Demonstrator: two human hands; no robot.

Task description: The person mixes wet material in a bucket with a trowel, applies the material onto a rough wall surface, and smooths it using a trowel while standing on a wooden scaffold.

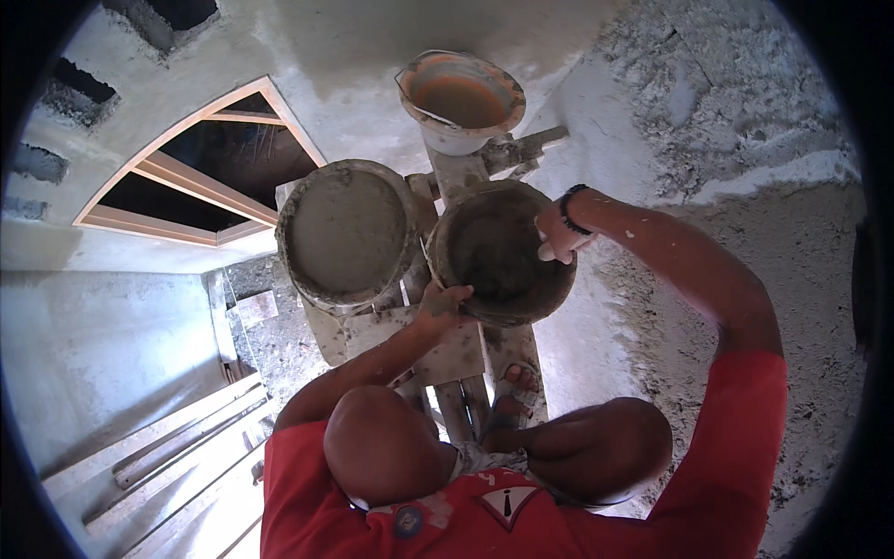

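Observation:
A mortar-crusted bucket (503, 315) stands in front of me, its inside dark and smeared, with what lies deep in it hard to make out. My left hand (443, 306) grips its near left rim, thumb over the edge. Curled into a fist, my right hand (562, 233) is over the right side of the same bucket; what its fingers close on, if anything, is hidden. Just left of it, touching or nearly so, stands a second bucket (285, 233) filled with smooth grey mortar (349, 231).
Beyond the two buckets is a pale bucket (461, 143) with an orange inside and a wire handle. Planks (456, 177) and a board (414, 340) lie beneath. A wooden window frame (196, 194) is set in the left wall. Rough plaster (745, 102) covers the right side.

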